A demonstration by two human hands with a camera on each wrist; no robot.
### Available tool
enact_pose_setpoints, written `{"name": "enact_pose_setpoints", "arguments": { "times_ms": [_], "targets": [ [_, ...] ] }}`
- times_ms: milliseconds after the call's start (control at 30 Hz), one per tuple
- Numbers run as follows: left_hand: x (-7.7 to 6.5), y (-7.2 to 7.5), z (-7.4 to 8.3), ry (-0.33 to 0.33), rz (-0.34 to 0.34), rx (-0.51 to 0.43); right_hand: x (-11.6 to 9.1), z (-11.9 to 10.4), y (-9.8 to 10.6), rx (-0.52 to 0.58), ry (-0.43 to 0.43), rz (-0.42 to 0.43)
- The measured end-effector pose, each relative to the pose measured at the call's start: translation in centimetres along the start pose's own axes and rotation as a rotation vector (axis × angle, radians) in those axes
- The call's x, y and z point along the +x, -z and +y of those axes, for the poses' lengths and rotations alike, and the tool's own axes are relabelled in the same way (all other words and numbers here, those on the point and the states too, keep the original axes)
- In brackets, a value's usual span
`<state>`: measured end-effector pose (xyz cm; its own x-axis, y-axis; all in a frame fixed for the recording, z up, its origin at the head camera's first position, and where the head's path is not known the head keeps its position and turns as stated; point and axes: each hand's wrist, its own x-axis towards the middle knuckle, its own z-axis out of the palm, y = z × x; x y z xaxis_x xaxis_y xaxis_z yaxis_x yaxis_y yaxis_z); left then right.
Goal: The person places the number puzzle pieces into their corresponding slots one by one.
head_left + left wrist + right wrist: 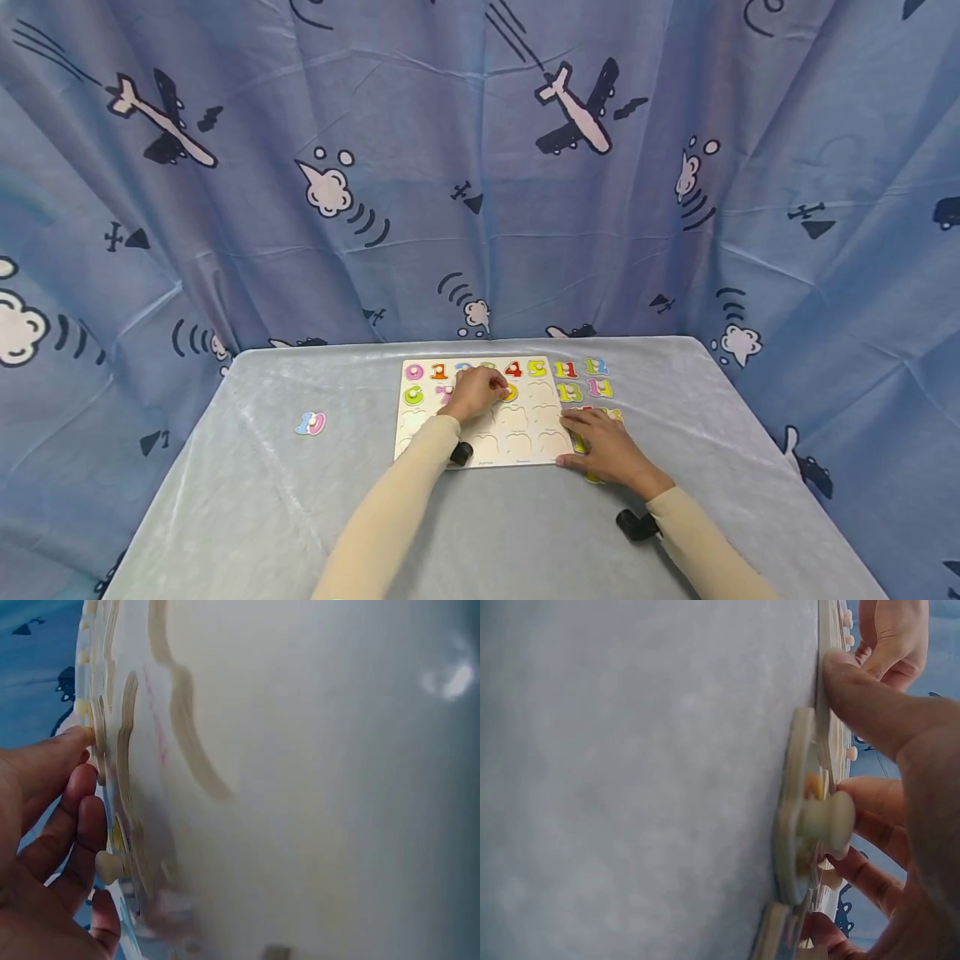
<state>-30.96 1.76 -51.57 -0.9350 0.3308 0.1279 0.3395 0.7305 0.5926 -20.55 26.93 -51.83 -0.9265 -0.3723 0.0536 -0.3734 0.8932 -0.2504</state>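
Observation:
A pale wooden number puzzle board [517, 448] lies on the table, with colourful number pieces in its top row and part of the second. My left hand [474, 394] reaches over the board, thumb and fingertips pinching a yellow-orange number piece [511, 392] in the second row. In the left wrist view, the thumb and forefinger of that hand [56, 802] meet close to the board surface. My right hand [603, 446] rests at the board's right edge, fingers spread along it and thumb at the lower right corner. Partly beneath it lie loose knobbed pieces [832, 823].
Right of the board lie more loose number pieces, among them a 12 [596, 367] and a pink 14 [600, 387]. A blue-and-pink piece [311, 423] sits alone on the left of the grey-covered table [247, 483]. Behind hangs a blue patterned curtain [420, 167].

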Motion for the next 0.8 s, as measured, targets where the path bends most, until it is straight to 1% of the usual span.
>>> {"name": "enact_pose_setpoints", "arguments": {
  "times_ms": [133,400,600,800],
  "targets": [
    [-0.02,0.09,0.24,0.019,-0.002,0.001,0.00,-0.12,0.05,0.001,0.002,0.001],
    [-0.02,0.00,0.33,0.023,0.013,-0.012,-0.02,-0.17,-0.02,0.006,0.010,0.004],
    [-0.20,0.01,0.34,0.023,-0.002,-0.008,-0.04,-0.24,-0.07,0.000,0.006,-0.002],
    [-0.25,0.50,0.71,0.009,-0.024,-0.017,0.00,-0.19,0.02,0.004,0.004,0.004]
  ]
}}
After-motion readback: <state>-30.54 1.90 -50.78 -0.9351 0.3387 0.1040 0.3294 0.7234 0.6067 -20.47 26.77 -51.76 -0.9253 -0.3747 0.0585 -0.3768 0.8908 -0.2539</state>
